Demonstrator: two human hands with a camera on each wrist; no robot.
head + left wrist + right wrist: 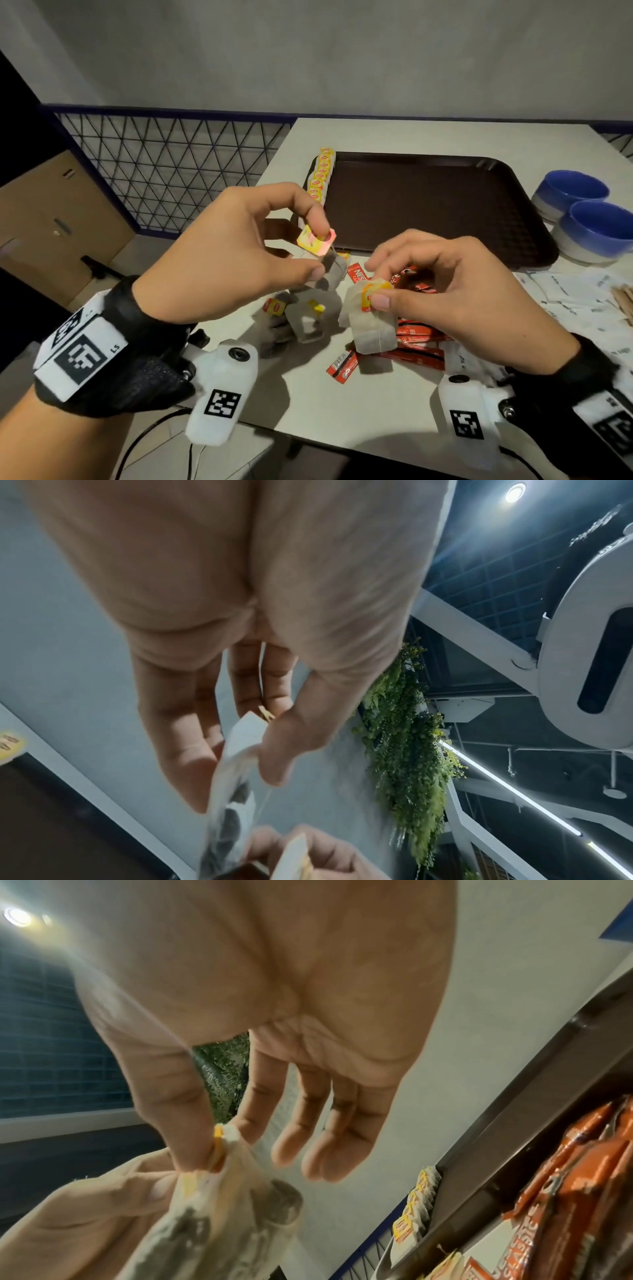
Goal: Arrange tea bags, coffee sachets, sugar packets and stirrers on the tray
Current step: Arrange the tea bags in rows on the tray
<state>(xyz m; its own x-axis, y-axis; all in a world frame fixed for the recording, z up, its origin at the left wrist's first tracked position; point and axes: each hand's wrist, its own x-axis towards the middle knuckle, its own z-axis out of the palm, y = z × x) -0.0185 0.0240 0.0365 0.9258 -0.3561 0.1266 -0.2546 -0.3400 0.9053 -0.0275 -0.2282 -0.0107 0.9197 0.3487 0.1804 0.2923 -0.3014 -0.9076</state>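
Tray [428,205] behind the sachets [418,339]; 2 bowls [582,212] right of it; tea bags [322,174] along its left rim.

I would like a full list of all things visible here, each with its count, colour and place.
tray: one, dark brown, on the table beyond the hands.
row of tea bags: count unclear, yellow tags, along the tray's left edge.
loose tea bags: a few, on the table under the hands.
coffee sachets: a pile, red, on the table.
sugar packets: several, white, to the right.
stirrers: several, wooden, far right.
bowls: two, blue, right of the tray.
table: one, pale.
left hand: pinches a tea bag tag.
right hand: pinches a tea bag.
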